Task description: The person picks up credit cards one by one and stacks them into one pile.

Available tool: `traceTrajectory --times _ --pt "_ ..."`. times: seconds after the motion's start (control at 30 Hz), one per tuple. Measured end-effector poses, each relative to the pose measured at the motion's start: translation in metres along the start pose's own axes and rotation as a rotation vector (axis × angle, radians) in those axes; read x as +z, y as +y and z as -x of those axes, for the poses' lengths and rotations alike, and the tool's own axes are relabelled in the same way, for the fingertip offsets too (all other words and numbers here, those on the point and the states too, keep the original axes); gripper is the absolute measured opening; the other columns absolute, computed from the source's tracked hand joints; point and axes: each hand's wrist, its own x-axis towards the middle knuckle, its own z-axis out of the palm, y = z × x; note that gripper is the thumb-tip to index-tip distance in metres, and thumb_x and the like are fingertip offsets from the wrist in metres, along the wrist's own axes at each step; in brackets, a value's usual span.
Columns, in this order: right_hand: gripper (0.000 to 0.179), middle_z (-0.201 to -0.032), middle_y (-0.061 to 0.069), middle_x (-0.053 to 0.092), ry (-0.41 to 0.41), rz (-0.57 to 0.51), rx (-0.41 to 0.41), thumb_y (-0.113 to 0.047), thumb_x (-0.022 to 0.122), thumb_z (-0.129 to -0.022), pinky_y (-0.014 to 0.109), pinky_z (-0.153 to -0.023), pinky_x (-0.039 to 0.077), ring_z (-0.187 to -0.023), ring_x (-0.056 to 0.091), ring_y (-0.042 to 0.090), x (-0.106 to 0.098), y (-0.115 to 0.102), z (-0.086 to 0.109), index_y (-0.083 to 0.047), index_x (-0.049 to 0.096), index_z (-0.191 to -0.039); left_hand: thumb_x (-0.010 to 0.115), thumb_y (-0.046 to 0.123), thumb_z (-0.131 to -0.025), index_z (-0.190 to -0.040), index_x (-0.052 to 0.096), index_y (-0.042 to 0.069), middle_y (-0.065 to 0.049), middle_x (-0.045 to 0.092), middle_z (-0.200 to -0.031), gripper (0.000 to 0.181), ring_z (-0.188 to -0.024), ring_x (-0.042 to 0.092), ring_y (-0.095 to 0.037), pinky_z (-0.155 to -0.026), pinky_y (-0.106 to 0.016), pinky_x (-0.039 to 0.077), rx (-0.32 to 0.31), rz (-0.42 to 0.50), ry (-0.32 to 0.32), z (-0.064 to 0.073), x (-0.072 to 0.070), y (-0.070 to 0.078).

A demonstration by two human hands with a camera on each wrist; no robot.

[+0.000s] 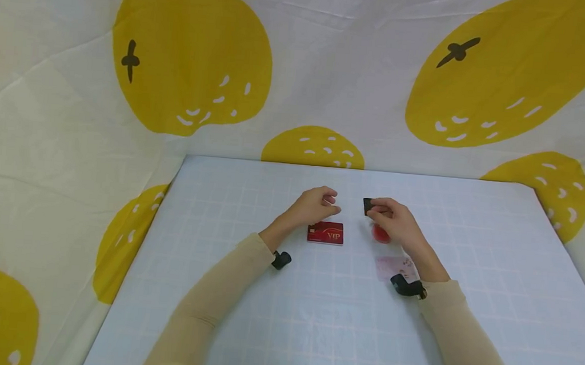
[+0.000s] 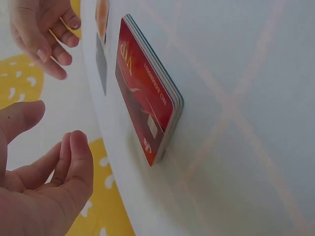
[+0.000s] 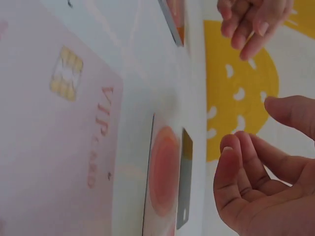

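Note:
A stack of cards with a red VIP card [image 1: 326,233] on top lies near the middle of the table. My left hand [image 1: 316,205] hovers just beyond it, fingers loosely bent, with nothing between thumb and fingertips. My right hand [image 1: 396,221] is over the right-hand row of cards, and its thumb and fingers stand apart with nothing in them in the right wrist view. At its fingertips in the head view lies a dark card [image 1: 366,206]. Under this hand is a card with a red circle [image 3: 165,172], partly hidden. Nearer me lies a pale pink VIP card [image 3: 98,123].
The table [image 1: 312,321] has a pale checked cover. Behind it hangs a white cloth [image 1: 341,83] with big yellow fruit prints. A small black camera [image 1: 407,285] on the right wrist overlaps the pink card in the head view.

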Motion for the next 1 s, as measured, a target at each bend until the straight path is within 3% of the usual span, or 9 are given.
traceTrajectory --times 0.07,0.17,0.3,0.53,0.67,1.0 --pt "0.048 -0.12 0.018 0.06 0.016 0.007 -0.008 -0.027 0.062 -0.101 0.041 -0.092 0.049 -0.107 0.06 0.032 -0.009 0.003 -0.003 0.0 0.052 -0.139 0.071 0.028 -0.095 -0.137 0.057 0.004 -0.007 0.065 -0.121 0.051 -0.107 0.06 -0.017 -0.09 -0.03 0.052 0.019 -0.009 0.002 -0.008 0.006 0.005" --pt "0.049 -0.122 0.018 0.058 0.032 0.024 0.0 -0.028 0.062 -0.101 0.041 -0.086 0.051 -0.108 0.058 0.033 -0.021 0.008 -0.008 -0.001 0.052 -0.14 0.072 0.027 -0.094 -0.136 0.057 0.004 -0.007 0.065 -0.121 0.05 -0.107 0.06 -0.017 -0.089 -0.028 0.052 0.029 -0.026 -0.001 -0.02 0.014 0.013" --pt "0.05 -0.124 0.019 0.056 0.041 0.056 0.023 -0.031 0.061 -0.101 0.035 -0.081 0.054 -0.11 0.056 0.035 -0.035 0.016 -0.016 -0.002 0.05 -0.141 0.072 0.027 -0.094 -0.136 0.057 0.006 -0.004 0.064 -0.118 0.049 -0.102 0.059 -0.015 -0.086 -0.025 0.052 -0.008 -0.063 -0.019 -0.036 0.024 0.025" --pt "0.048 -0.126 0.022 0.055 0.045 0.07 0.062 -0.025 0.061 -0.101 0.049 -0.096 0.046 -0.117 0.052 0.04 -0.046 0.034 -0.031 -0.002 0.051 -0.141 0.072 0.024 -0.093 -0.137 0.057 0.008 -0.007 0.063 -0.121 0.049 -0.103 0.059 -0.017 -0.089 -0.028 0.051 -0.06 -0.115 -0.054 -0.057 0.037 0.032" --pt "0.049 -0.129 0.022 0.053 -0.001 0.067 0.111 -0.025 0.062 -0.1 0.053 -0.102 0.042 -0.121 0.047 0.04 -0.051 0.047 -0.036 -0.004 0.049 -0.143 0.072 0.027 -0.093 -0.14 0.055 0.014 -0.005 0.063 -0.123 0.052 -0.107 0.057 -0.016 -0.092 -0.032 0.05 -0.09 -0.172 -0.088 -0.062 0.044 0.03" --pt "0.058 -0.131 0.023 0.048 -0.102 0.027 0.152 -0.023 0.068 -0.097 0.055 -0.107 0.035 -0.12 0.042 0.039 -0.06 0.063 -0.041 -0.009 0.043 -0.147 0.074 0.037 -0.091 -0.139 0.052 0.026 -0.007 0.05 -0.129 0.054 -0.105 0.049 -0.018 -0.092 -0.042 0.049 -0.128 -0.402 -0.074 -0.062 0.055 0.034"
